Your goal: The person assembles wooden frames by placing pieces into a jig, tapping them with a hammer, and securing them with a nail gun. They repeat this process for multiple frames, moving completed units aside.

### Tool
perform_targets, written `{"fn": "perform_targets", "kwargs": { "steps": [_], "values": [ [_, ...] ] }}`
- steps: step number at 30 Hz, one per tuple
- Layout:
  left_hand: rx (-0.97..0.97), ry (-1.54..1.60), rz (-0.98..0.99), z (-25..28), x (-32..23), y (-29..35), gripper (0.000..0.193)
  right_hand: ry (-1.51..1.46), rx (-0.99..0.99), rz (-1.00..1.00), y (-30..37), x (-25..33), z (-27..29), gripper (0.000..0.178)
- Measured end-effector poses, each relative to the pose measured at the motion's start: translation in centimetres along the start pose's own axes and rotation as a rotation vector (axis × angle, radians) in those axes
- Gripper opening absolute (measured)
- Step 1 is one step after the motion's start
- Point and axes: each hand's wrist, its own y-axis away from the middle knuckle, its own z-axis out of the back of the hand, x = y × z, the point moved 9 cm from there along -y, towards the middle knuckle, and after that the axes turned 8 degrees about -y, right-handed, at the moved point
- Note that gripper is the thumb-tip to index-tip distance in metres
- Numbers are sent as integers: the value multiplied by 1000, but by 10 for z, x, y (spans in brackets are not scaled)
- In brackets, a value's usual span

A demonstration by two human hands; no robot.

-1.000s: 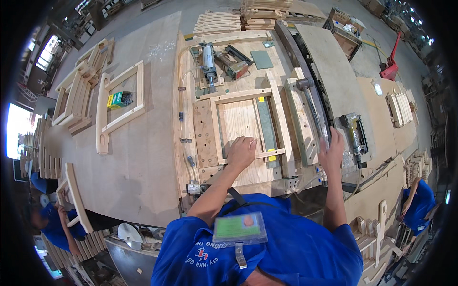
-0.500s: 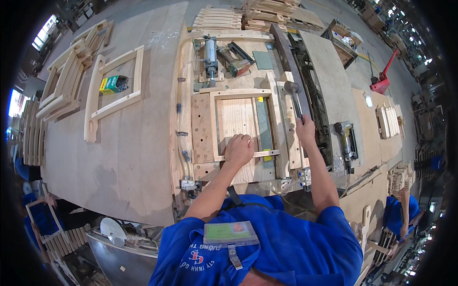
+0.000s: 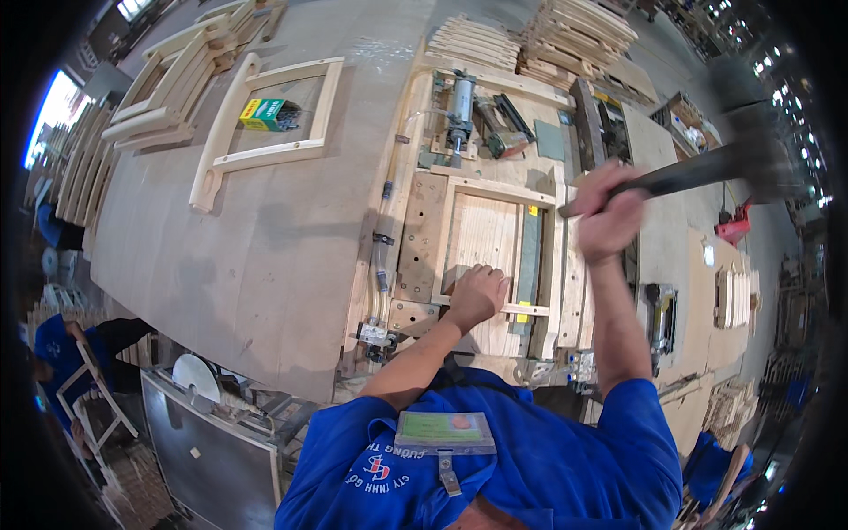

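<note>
Held up high in my right hand [image 3: 609,212] is a hammer [image 3: 685,174]. My fingers wrap its dark handle, and its head, smeared by motion, points to the far right. A pale rectangular wooden frame [image 3: 503,193] lies flat in the jig on the bench. My left hand [image 3: 480,294] bends over the frame's near rail, with the fingertips reaching inside it; the thumb side is partly hidden. Along the frame's right side runs a longer wooden piece [image 3: 551,265]. The hammer is apart from the wood.
Beyond the frame sit an air cylinder [image 3: 461,110] and a nail gun [image 3: 503,137]; another nail gun [image 3: 658,318] lies at right. To the left are a wooden frame [image 3: 269,157] around a green-yellow box [image 3: 263,113] and stacked frames [image 3: 168,97]. Other people work at both edges.
My right hand has swung the hammer up and to the right, off the wooden piece beside the frame. My left hand stays at the near rail. The whole view has shifted and tilted.
</note>
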Motion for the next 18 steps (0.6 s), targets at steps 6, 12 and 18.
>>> {"fn": "perform_targets", "kwargs": {
  "steps": [6,12,18],
  "values": [
    [161,-85,39,-13,-1,-3,27,843,431,-827,175,-159,46,55],
    [-82,1,-2,3,2,2,23,306,209,-595,69,-77,-19,40],
    [174,-113,1,-9,-23,-16,31,837,393,-582,164,-148,52,47]
  ]
}}
